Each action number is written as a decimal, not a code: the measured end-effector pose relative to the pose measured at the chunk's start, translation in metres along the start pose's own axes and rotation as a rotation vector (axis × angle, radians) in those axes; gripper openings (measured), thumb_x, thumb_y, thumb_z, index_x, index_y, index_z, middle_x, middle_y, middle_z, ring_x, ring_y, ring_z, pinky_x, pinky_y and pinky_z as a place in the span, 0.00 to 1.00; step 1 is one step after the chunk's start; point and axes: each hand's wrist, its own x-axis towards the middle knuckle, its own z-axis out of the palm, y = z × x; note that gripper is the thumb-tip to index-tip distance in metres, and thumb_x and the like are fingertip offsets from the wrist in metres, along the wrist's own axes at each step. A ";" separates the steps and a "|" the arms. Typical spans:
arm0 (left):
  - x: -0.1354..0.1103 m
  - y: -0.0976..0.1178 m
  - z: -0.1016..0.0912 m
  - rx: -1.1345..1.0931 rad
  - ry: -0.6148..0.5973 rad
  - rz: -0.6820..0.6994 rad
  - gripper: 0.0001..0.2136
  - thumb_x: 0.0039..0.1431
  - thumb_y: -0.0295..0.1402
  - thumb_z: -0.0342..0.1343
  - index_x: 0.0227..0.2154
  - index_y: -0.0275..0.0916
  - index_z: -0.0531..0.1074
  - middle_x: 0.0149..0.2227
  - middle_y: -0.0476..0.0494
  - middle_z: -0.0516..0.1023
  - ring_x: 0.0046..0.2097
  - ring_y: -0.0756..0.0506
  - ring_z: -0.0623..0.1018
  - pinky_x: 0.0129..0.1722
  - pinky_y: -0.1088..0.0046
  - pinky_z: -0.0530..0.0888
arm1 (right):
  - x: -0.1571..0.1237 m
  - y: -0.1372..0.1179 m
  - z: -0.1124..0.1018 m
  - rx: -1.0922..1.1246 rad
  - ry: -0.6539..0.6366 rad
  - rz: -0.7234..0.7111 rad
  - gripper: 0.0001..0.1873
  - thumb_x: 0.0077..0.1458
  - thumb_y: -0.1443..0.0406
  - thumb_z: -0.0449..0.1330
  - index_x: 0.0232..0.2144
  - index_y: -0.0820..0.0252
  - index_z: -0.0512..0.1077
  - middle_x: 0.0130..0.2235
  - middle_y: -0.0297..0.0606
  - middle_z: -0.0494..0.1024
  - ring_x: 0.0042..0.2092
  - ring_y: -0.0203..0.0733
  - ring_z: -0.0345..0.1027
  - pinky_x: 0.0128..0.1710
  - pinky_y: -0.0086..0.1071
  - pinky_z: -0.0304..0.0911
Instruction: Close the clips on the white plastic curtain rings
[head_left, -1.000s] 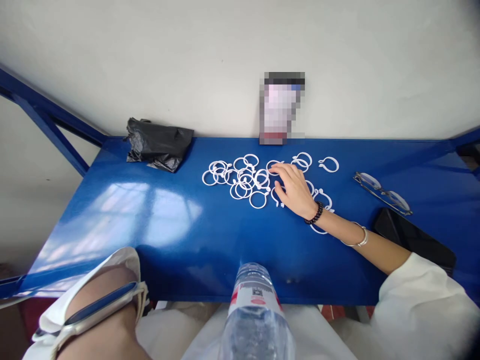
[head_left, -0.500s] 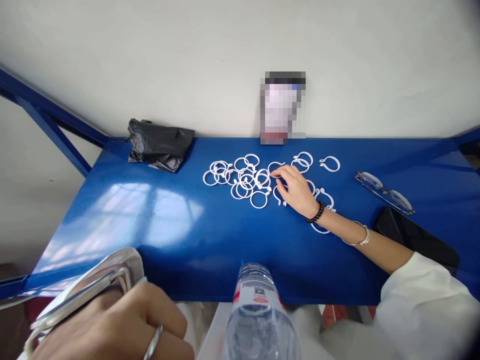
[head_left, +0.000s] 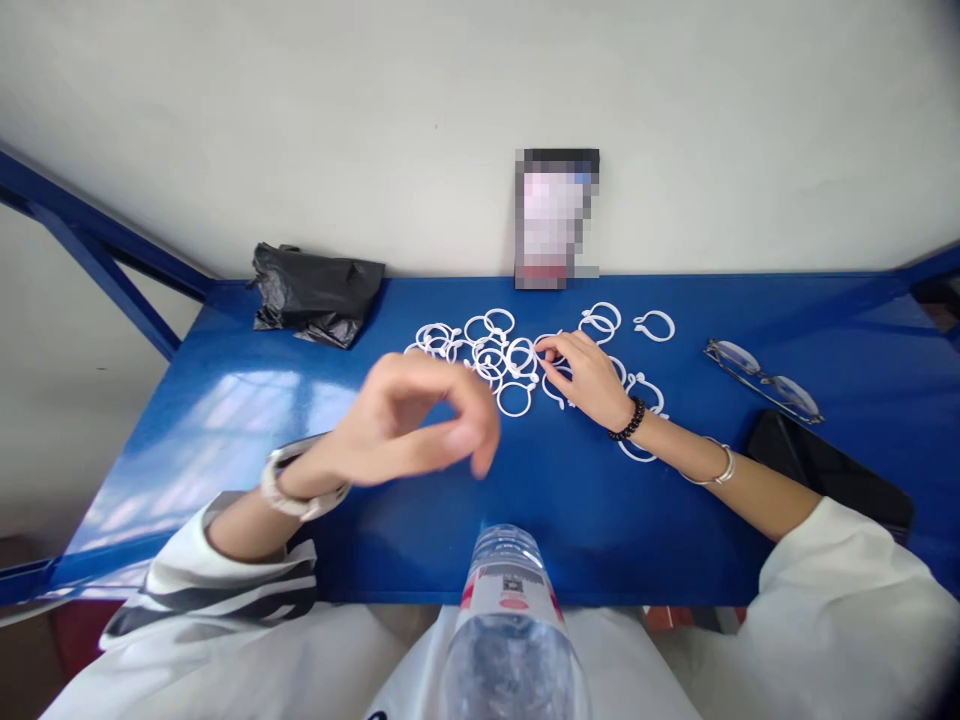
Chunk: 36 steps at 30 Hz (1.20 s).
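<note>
My left hand (head_left: 427,415) is in the air above the front of the blue table, left of the bottle. Its fingers are bent and blurred, with a gap inside the curve of thumb and forefinger; no object shows in it. My right hand (head_left: 589,375) rests at the right side of a spread of white plastic rings (head_left: 514,415), each with a break and small knobs at its ends. Its thumb and forefinger are at one white ring (head_left: 546,337), partly hidden by the hand. Several more rings lie behind and under the right wrist.
A clear bottle (head_left: 512,600) stands in front of me at the table's (head_left: 360,500) near edge. Glasses (head_left: 765,380) and a black phone (head_left: 832,470) lie right. A black plastic bag (head_left: 319,293) is at the back left; a blurred-out panel (head_left: 553,220) leans on the wall.
My left hand has come up and forward from the lower left corner to above the table. The right hand stays at the same ring; the view has shifted slightly.
</note>
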 end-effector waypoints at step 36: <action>0.010 -0.107 0.070 0.613 0.032 0.130 0.09 0.63 0.29 0.48 0.31 0.37 0.71 0.28 0.46 0.75 0.30 0.49 0.73 0.31 0.74 0.70 | -0.003 -0.001 0.000 -0.194 0.046 0.041 0.18 0.58 0.72 0.51 0.49 0.55 0.68 0.51 0.45 0.75 0.53 0.56 0.66 0.48 0.49 0.62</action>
